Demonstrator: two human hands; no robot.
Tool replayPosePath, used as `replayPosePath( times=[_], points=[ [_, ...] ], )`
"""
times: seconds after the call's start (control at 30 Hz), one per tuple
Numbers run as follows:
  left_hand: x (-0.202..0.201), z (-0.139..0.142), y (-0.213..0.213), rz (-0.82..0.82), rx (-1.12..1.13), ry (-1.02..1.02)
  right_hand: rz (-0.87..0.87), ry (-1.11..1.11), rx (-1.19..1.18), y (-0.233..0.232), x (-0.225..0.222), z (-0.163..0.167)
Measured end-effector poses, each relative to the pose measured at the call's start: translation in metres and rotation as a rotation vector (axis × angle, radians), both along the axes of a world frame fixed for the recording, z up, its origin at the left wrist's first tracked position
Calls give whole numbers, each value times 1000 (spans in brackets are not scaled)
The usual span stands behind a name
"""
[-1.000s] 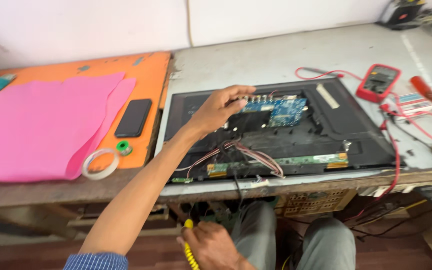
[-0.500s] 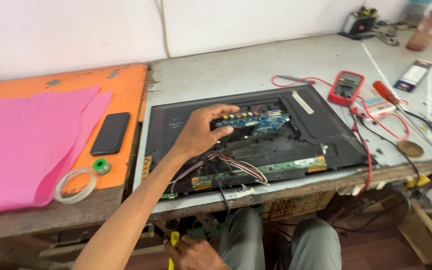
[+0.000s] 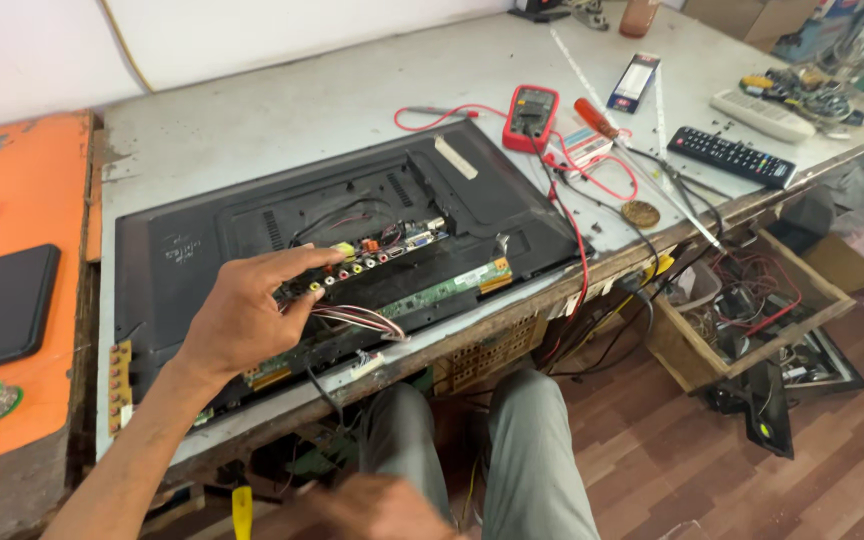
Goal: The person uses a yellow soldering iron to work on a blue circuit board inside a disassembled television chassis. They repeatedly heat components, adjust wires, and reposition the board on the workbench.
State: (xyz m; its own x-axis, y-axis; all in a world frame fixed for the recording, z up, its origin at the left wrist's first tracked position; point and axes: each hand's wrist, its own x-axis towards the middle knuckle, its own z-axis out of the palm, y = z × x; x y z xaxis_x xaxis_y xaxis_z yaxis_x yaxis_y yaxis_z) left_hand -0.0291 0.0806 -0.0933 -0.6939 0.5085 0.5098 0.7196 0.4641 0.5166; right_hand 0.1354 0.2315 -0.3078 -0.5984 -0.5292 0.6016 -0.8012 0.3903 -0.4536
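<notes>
Bare forearm, grey trousers [image 3: 537, 450]
</notes>
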Motion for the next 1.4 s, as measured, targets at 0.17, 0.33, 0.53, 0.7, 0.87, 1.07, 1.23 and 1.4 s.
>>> replayPosePath(
  times=[0.17, 0.33, 0.53, 0.7, 0.87, 1.07, 1.23, 1.4],
  points=[
    [3, 0, -8, -140, -45, 49, -675, -177, -176, 77, 15, 2],
    [5, 11, -19, -295, 132, -153, -874, -246, -424, 122, 10, 13],
    [36, 15, -54, -98, 532, -134, -800, -378, -381, 119, 10, -9],
    [81, 11, -66, 159, 407, -83, -805, -78, -274, 99, -6, 35],
    [93, 10, -51, 231, 149, 80, -701, 89, -272, 75, -38, 121],
    [86, 2, -23, 111, 129, -4, -766, -29, -172, 48, -56, 163],
    [74, 2, -12, 56, 209, 22, -669, 198, -154, 42, -53, 168],
    [81, 3, -19, -79, 135, 164, -579, -16, -287, 28, -42, 181]
  ],
)
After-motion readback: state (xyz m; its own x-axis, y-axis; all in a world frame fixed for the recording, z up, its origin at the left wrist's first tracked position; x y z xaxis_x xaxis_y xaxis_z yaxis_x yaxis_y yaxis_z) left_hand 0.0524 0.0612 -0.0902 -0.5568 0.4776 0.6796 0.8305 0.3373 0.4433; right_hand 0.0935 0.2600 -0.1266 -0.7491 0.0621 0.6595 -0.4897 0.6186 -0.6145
